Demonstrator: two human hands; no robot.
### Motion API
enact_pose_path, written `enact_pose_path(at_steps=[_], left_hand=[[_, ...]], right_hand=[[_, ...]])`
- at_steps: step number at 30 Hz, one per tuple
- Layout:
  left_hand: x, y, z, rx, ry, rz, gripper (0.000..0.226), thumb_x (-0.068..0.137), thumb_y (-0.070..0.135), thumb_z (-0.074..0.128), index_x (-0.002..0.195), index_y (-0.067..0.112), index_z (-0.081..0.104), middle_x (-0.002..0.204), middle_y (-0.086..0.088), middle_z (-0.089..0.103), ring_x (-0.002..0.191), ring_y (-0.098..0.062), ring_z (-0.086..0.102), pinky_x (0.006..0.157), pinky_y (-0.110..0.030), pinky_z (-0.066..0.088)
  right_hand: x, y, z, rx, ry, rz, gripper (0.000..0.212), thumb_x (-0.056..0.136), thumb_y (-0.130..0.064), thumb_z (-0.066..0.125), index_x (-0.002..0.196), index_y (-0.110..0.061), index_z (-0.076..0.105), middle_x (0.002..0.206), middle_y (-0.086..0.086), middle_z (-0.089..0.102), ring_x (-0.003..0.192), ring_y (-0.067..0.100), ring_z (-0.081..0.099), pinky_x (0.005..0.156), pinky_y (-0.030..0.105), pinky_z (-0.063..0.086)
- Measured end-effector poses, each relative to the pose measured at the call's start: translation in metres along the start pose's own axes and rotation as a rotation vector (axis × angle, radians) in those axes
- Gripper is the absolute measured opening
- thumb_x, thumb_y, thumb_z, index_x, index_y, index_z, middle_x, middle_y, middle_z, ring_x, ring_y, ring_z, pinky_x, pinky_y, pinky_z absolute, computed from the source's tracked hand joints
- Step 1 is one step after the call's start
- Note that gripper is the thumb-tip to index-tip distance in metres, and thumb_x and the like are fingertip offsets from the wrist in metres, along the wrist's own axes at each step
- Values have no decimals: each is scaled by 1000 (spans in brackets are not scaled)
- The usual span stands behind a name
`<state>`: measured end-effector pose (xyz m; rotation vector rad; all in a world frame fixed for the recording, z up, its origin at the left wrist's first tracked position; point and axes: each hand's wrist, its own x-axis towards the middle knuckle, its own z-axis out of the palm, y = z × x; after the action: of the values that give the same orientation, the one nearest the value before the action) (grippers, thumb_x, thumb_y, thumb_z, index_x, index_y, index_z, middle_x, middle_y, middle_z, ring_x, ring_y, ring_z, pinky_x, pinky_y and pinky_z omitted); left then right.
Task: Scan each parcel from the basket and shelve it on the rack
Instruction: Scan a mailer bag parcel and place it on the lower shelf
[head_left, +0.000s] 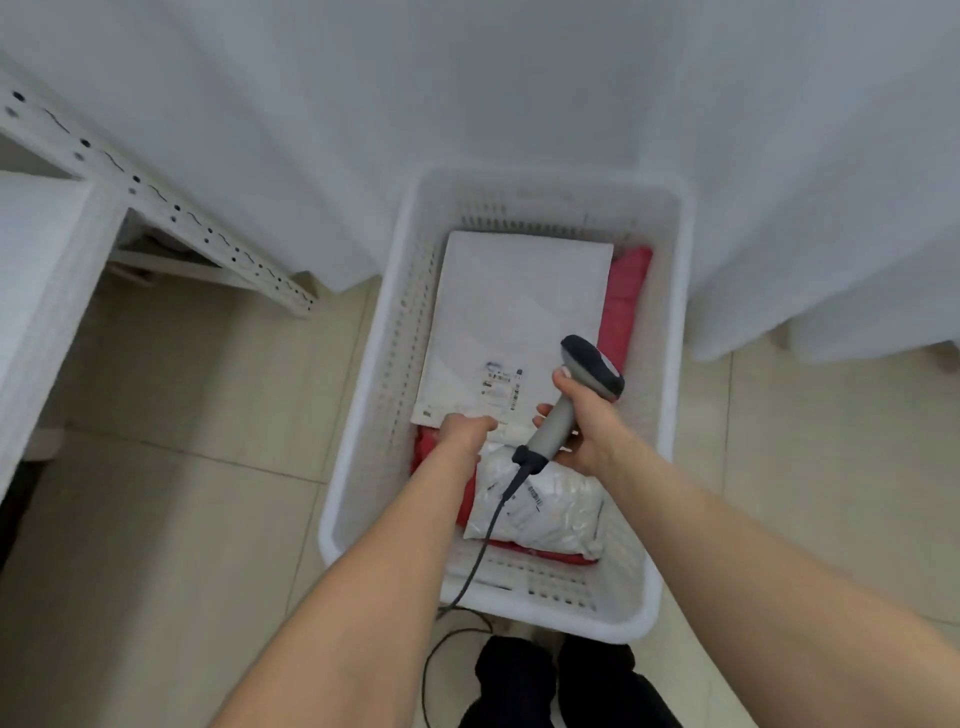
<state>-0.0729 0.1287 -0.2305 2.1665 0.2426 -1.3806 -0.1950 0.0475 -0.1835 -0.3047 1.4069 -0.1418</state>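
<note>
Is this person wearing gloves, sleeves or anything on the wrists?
No gloves: the left hand and right hand are bare, with no rings, watch or bands showing. The left forearm and right forearm are bare too, with no sleeve in view down to the picture's edge.

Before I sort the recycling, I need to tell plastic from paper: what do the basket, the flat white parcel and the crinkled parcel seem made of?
The basket: moulded white plastic, matte, slotted walls. The flat white parcel: smooth, faintly creased; paper or plastic mailer, cannot tell. The crinkled parcel: probably thin glossy plastic film; its wrinkles catch light.
</note>
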Motion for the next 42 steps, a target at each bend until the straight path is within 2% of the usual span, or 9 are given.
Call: enact_pose_path(at_steps=[3, 8, 11, 16, 20, 25, 38, 40, 42], left_hand=[[53, -22, 13, -255, 8, -110, 52, 81, 12, 69, 128, 3, 50, 129, -19, 52, 114, -29, 53, 74, -33, 48], [113, -41, 34, -462, 8, -201, 59, 80, 20, 73, 134, 11, 48, 136, -11, 46, 125, -23, 46, 80, -34, 43], [140, -44, 44, -538, 17, -224, 60, 79, 21, 75, 132, 11, 50, 132, -10, 50, 113, -19, 50, 82, -32, 43], [151, -41, 49, -738, -40, -233, 38, 79, 13, 77, 112, 3, 60, 94, -3, 62, 75, -13, 62, 54, -22, 51], [135, -37, 46, -803, -120, -195, 32, 80, 13, 75, 108, 8, 62, 105, -10, 68, 70, -16, 60, 39, -17, 43], [72, -6, 22, -868, -166, -132, 31, 89, 0, 59, 120, 2, 57, 113, -17, 65, 97, -30, 63, 79, -43, 54], [-182, 112, -122, -790, -295, 90, 25, 97, 1, 47, 120, -1, 56, 135, -20, 52, 126, -35, 50, 92, -49, 44], [-224, 126, -144, -780, -322, 131, 14, 98, 1, 45, 103, 2, 58, 135, -19, 52, 128, -34, 48, 92, -49, 43], [-259, 138, -164, -754, -351, 169, 16, 98, 1, 45, 106, 2, 58, 137, -20, 51, 128, -35, 47, 93, -51, 42]], right_hand=[[51, 11, 0, 10, 3, -4, 29, 85, -36, 74, 99, -16, 59, 88, 5, 68, 77, 19, 66, 73, 41, 54], [113, 21, -6, 48, 8, -32, 25, 86, -32, 73, 98, -15, 60, 86, 7, 67, 75, 20, 65, 86, 47, 55], [134, 23, -12, 61, -1, -49, 28, 85, -32, 75, 101, -14, 62, 85, 7, 68, 76, 20, 66, 86, 47, 56], [140, 20, -17, 55, -23, -63, 27, 84, -33, 75, 96, -13, 62, 85, 7, 67, 76, 20, 66, 86, 47, 56], [124, 16, -17, 50, -26, -65, 25, 86, -32, 73, 95, -13, 62, 83, 6, 66, 75, 19, 65, 87, 47, 56], [62, 3, -9, 39, 7, -76, 18, 86, -28, 72, 93, -15, 62, 84, 5, 66, 74, 18, 64, 78, 42, 56], [-209, -58, 46, 53, 131, -224, 35, 84, -7, 68, 115, -12, 53, 87, 6, 59, 74, 20, 58, 72, 40, 52], [-251, -69, 52, 88, 145, -262, 33, 83, -8, 66, 112, -13, 52, 87, 6, 60, 74, 20, 59, 66, 35, 51], [-293, -80, 58, 162, 131, -292, 20, 85, -5, 63, 99, -14, 52, 81, 5, 61, 66, 20, 61, 70, 37, 54]])
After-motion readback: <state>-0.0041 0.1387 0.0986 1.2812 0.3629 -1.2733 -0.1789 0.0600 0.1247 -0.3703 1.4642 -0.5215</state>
